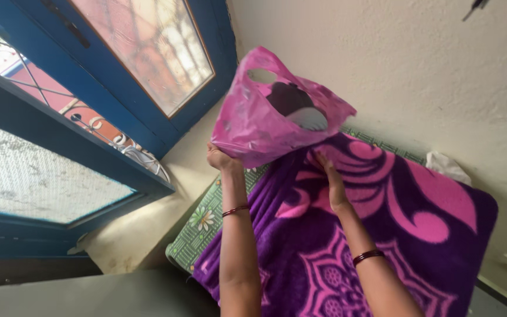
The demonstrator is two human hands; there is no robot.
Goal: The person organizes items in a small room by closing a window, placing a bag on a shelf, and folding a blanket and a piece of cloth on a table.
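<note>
The left hand (219, 157) is gripping the pink bag (271, 114) rising above it; the right hand (331, 179) is pressing flat, fingers open, under it on the blanket (382, 235).

The fingers of the left hand (219, 158) are hidden behind the pink plastic bag (265, 117); the fingertips of the right hand (328, 176) also go under it. A dark thing shows through the bag's hole, too unclear to name. Both arms and the purple blanket (382, 235) are cut off at the near edge.
</note>
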